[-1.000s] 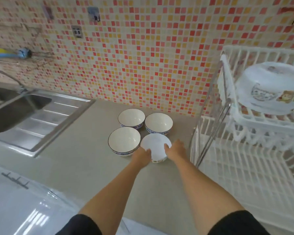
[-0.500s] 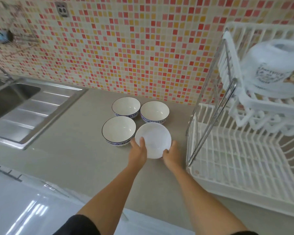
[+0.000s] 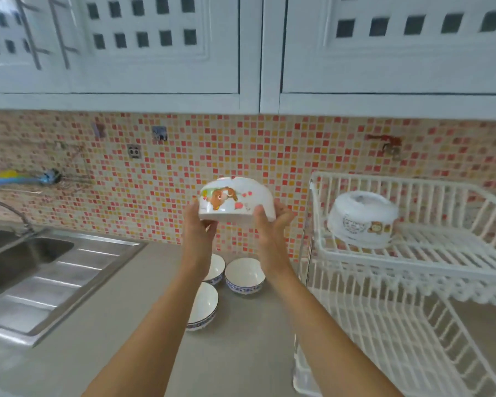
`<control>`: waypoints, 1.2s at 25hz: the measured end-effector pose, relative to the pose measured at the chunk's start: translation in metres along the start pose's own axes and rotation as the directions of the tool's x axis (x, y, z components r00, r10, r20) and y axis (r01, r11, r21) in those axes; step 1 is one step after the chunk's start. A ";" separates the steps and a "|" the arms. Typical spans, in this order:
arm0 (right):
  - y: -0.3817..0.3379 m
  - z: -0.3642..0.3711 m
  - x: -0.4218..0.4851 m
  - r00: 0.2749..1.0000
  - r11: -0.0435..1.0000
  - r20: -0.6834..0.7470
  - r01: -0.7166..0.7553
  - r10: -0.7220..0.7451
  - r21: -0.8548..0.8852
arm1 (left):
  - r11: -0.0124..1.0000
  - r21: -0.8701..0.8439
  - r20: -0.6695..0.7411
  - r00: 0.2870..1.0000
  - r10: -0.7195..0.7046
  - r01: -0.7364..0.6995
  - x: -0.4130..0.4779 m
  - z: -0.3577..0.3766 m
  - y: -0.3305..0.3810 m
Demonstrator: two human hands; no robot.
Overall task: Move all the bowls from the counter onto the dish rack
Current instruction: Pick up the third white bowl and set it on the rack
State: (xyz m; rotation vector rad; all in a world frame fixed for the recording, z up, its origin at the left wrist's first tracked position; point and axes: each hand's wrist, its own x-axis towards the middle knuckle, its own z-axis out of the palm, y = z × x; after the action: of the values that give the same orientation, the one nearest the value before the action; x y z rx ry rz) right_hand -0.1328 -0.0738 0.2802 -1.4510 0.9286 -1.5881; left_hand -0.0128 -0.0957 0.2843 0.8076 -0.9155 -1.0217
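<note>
I hold a white bowl with a cartoon bear print [image 3: 232, 200] upside down in the air, well above the counter. My left hand [image 3: 196, 229] grips its left rim and my right hand [image 3: 272, 224] its right rim. Below my wrists three white bowls with blue patterned bases stand on the grey counter: one at the back left [image 3: 216, 269], one at the back right [image 3: 244, 275], one nearer me [image 3: 204, 306], partly hidden by my left forearm. To the right stands the white two-tier dish rack [image 3: 413, 256], with another bear-print bowl [image 3: 361, 220] upside down on its upper tier.
A steel sink with drainboard [image 3: 40, 270] lies at the left, a tap [image 3: 9, 209] over it. White wall cabinets [image 3: 241, 53] hang above the mosaic-tiled wall. The rack's lower tier [image 3: 398, 348] holds nothing that I can see.
Both hands have lifted the bear-print bowl off the counter, raised it and turned it upside down. My view has tilted upward, bringing the cabinets into sight.
</note>
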 end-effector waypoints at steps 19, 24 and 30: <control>-0.084 -0.283 0.002 0.983 0.627 0.104 -0.016 0.154 -0.778 | 0.848 0.516 0.439 0.888 -0.137 -0.124 -0.057 0.202 -0.019; -0.078 -0.272 0.004 0.965 0.496 0.123 -0.008 0.232 -0.868 | 0.773 0.626 0.389 0.901 -0.190 -0.107 -0.062 0.205 -0.022; -0.067 -0.278 0.012 0.957 0.460 0.123 -0.013 0.264 -0.888 | 0.738 0.669 0.343 0.917 -0.202 -0.088 -0.064 0.211 -0.027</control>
State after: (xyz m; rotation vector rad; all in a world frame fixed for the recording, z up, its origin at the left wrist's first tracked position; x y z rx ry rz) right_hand -0.4147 -0.0527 0.3225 -2.1144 1.8243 -0.6941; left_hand -0.2288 -0.0713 0.3295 1.2668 -1.6839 -0.9168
